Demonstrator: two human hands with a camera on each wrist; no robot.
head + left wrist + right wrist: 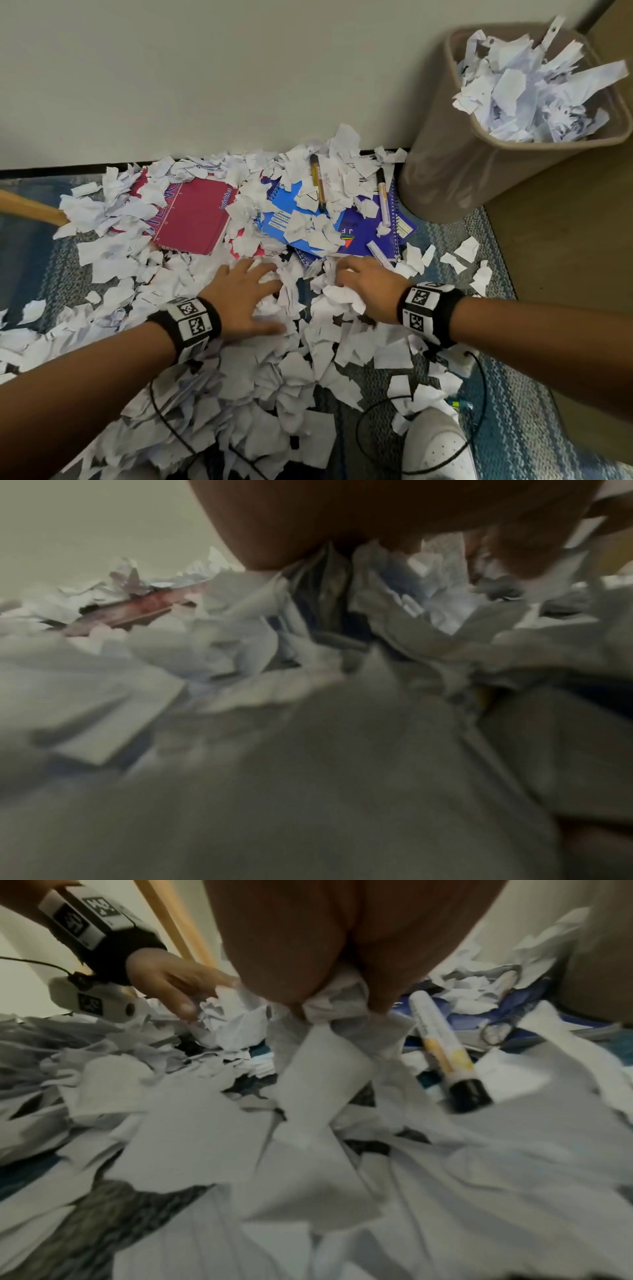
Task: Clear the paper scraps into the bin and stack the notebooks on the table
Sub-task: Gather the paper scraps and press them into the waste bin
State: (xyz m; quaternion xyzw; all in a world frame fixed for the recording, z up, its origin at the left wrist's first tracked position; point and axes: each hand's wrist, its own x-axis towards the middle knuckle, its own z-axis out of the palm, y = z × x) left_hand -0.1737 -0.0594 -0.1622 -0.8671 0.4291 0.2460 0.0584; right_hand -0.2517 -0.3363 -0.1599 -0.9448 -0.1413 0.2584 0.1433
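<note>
My right hand (342,961) pinches crumpled paper scraps (260,377); left hand (248,294) splayed flat — seemingly pressing. Red notebook (191,216), left of the bin (479,164), long axis toward the wall.

Markers (318,183) lie on a blue rug (507,404) by a white shoe (436,445).

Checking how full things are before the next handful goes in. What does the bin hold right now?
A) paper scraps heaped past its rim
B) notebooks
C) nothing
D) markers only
A: in the head view the bin is heaped with white paper scraps that rise above its rim.
</note>
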